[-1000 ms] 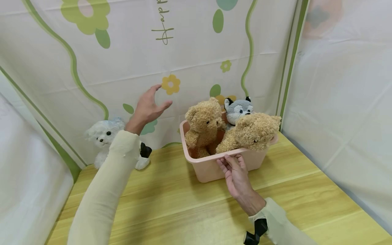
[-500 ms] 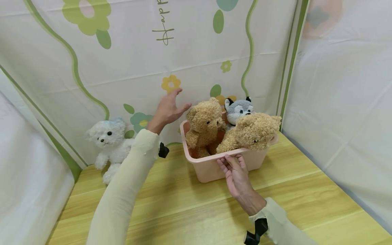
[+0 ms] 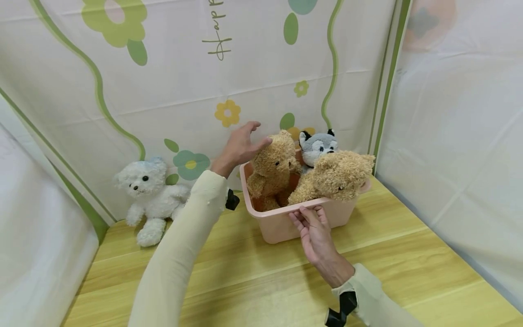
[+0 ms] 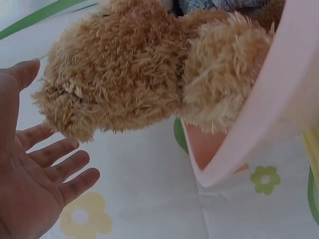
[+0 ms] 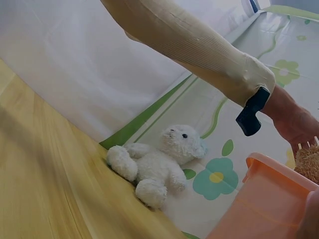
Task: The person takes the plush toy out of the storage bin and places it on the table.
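My left hand [image 3: 242, 146] reaches over the left end of a pink bin [image 3: 282, 227], fingers spread beside the head of an upright brown teddy bear [image 3: 271, 159]. In the left wrist view its palm and extended fingers [image 4: 65, 169] lie right by the bear's fur. My right hand [image 3: 316, 234] pinches the bin's front rim between thumb and fingers. A second brown teddy bear [image 3: 341, 175] leans over the bin's right front, and a grey-and-white husky plush [image 3: 318, 147] sits behind it. Their lower bodies are hidden in the bin.
A white teddy bear [image 3: 149, 200] sits at the left back of the wooden table [image 3: 253, 281], partly behind my left sleeve. White curtains with flower prints [image 3: 189, 165] hang behind and at both sides.
My left hand has moved right, from near the white bear to beside the upright brown bear's head. The right hand, the bin and the plush toys have stayed in place.
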Motion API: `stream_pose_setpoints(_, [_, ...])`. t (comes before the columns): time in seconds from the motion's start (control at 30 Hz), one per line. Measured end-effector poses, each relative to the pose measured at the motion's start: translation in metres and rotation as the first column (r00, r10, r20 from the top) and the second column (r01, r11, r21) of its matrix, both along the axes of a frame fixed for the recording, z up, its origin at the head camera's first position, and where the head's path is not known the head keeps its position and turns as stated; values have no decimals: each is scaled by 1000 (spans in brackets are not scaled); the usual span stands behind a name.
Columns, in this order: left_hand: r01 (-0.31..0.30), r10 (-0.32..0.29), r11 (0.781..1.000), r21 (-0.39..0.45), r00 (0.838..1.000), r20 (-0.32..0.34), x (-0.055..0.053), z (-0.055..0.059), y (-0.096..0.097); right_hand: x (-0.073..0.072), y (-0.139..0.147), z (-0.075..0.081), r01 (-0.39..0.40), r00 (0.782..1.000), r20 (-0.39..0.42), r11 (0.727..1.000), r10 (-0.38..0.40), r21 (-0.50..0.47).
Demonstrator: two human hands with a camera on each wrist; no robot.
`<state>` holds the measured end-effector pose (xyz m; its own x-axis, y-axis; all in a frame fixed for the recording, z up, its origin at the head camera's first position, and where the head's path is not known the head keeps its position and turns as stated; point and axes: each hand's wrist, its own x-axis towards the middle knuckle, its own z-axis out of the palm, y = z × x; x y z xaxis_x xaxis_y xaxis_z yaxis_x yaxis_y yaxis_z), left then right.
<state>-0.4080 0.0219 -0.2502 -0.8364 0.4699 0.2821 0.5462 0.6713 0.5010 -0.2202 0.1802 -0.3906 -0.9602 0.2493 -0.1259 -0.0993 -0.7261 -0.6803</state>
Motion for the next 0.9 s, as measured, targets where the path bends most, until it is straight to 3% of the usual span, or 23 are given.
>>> stream_pose_setpoints(0.27, [27, -26, 999, -23, 999, 35, 2, -4, 13, 0, 0, 0, 0, 1000, 7, 1000, 0, -1])
stream_pose_setpoints(0.6, [52, -50, 996, -68, 998, 30, 3, -9, 21, 0, 1, 0, 0, 1000, 1, 1000, 0, -4])
stream_pose_setpoints(0.9, [44, -38, 993, -106, 998, 57, 5, -14, 27, 0, 1, 0, -8, 1000, 0, 1000, 8, 1])
